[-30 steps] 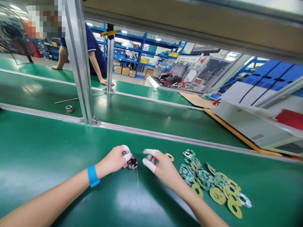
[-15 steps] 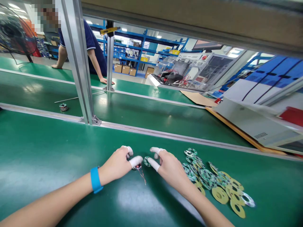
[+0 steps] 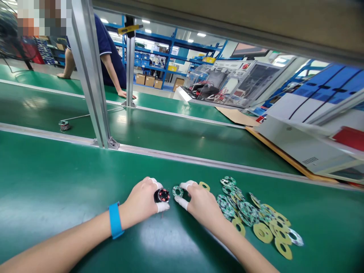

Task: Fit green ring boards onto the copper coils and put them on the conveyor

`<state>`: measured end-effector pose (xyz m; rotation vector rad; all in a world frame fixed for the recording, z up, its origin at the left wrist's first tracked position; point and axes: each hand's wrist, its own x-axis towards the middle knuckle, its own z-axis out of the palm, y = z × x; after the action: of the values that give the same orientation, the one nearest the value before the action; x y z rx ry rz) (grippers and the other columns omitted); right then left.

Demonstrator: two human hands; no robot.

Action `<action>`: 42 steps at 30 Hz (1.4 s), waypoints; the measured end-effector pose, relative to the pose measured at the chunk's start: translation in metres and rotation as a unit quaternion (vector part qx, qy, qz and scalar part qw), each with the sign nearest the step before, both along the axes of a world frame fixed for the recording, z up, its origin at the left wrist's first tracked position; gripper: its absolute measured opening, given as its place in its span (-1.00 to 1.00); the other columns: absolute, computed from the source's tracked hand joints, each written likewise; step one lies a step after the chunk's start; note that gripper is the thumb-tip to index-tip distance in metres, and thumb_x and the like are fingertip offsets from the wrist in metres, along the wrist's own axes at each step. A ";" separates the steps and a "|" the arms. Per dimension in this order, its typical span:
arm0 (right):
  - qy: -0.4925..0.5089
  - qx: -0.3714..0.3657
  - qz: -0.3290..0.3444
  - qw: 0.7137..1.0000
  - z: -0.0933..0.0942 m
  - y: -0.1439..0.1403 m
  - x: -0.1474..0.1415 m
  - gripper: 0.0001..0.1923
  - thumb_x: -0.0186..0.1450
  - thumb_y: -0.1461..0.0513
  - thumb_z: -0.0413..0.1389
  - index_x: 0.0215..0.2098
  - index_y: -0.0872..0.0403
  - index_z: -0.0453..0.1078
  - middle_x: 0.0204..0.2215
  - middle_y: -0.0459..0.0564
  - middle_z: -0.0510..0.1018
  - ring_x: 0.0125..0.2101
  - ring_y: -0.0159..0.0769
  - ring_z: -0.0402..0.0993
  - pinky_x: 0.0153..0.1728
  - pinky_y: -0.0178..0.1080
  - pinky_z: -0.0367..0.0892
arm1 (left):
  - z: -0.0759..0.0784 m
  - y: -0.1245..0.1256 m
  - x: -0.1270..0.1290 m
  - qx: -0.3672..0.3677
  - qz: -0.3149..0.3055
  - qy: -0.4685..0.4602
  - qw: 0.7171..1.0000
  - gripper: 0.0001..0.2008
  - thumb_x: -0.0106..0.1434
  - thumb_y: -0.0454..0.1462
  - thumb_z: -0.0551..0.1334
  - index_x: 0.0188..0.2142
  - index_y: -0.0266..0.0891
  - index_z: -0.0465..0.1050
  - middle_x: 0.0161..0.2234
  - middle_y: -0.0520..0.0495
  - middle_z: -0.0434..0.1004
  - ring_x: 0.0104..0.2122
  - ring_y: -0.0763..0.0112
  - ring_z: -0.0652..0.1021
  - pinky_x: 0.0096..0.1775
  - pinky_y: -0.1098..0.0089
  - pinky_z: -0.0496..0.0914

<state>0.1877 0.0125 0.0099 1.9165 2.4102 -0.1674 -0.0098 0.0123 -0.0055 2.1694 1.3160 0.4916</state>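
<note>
My left hand (image 3: 142, 199), with white finger cots and a blue wristband (image 3: 115, 220), is closed around a small wound motor stator (image 3: 163, 195). The stator's coppery coils and black core face right, toward the other hand. My right hand (image 3: 201, 203), also in white finger cots, pinches a green ring-shaped circuit board (image 3: 174, 192) between thumb and forefinger. A narrow gap separates board and stator. Just behind my right hand lies a yellow ring (image 3: 204, 184). To its right spreads a loose pile of green circuit-board rings (image 3: 247, 211) and yellow rings (image 3: 263, 232).
An aluminium post (image 3: 91, 76) rises from the rail (image 3: 170, 157) behind the green bench (image 3: 57, 182). On the strip beyond sits another wound stator (image 3: 65, 125) near a thin rod. Farther back, a person in a dark blue shirt (image 3: 109, 57) leans on the surface. Machines stand at the right.
My left hand has turned the stator so its coil end shows, and its dangling wires are mostly hidden. The right thumb and forefinger have closed on the circuit-board ring.
</note>
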 end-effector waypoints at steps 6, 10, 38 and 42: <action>0.119 0.039 -0.005 0.992 -0.001 0.004 0.003 -0.71 0.18 0.16 0.07 -0.19 0.12 0.47 -0.39 0.07 0.52 -0.40 -0.20 0.47 -0.37 -0.24 0.35 | 0.001 0.003 -0.002 0.033 -0.018 0.045 0.998 -0.63 0.02 0.00 0.34 -0.32 -0.23 0.49 -0.34 -0.11 0.45 -0.28 0.18 0.39 -0.24 0.28 0.28; 0.339 0.004 0.029 0.940 -0.001 -0.001 -0.008 -0.69 0.15 0.18 0.05 -0.18 0.11 0.45 -0.39 0.04 0.49 -0.43 -0.29 0.45 -0.48 -0.33 0.41 | -0.002 0.003 -0.002 0.062 -0.019 0.067 0.996 -0.61 0.04 0.04 0.30 -0.38 -0.26 0.48 -0.38 -0.12 0.43 -0.31 0.18 0.38 -0.28 0.28 0.27; 0.181 0.270 0.194 0.926 -0.039 -0.017 -0.008 -0.66 0.35 0.17 -0.05 0.00 0.11 0.40 -0.26 0.13 0.59 -0.26 -0.19 0.54 -0.32 -0.24 0.50 | -0.007 0.003 0.002 0.129 -0.024 0.129 0.983 -0.64 0.09 0.00 0.29 -0.39 -0.28 0.46 -0.38 -0.10 0.45 -0.29 0.20 0.41 -0.31 0.30 0.25; 0.167 0.295 0.197 0.920 -0.041 -0.017 -0.009 -0.66 0.37 0.17 -0.08 -0.05 0.15 0.43 -0.31 0.15 0.60 -0.31 -0.19 0.55 -0.35 -0.24 0.50 | -0.007 0.003 0.002 0.128 -0.025 0.127 0.983 -0.64 0.10 0.00 0.28 -0.38 -0.29 0.47 -0.37 -0.10 0.46 -0.29 0.21 0.41 -0.31 0.29 0.26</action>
<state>0.1786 -0.0043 -0.0307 1.6051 3.3197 0.3175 -0.0074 0.0148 -0.0129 2.5412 1.3892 0.3898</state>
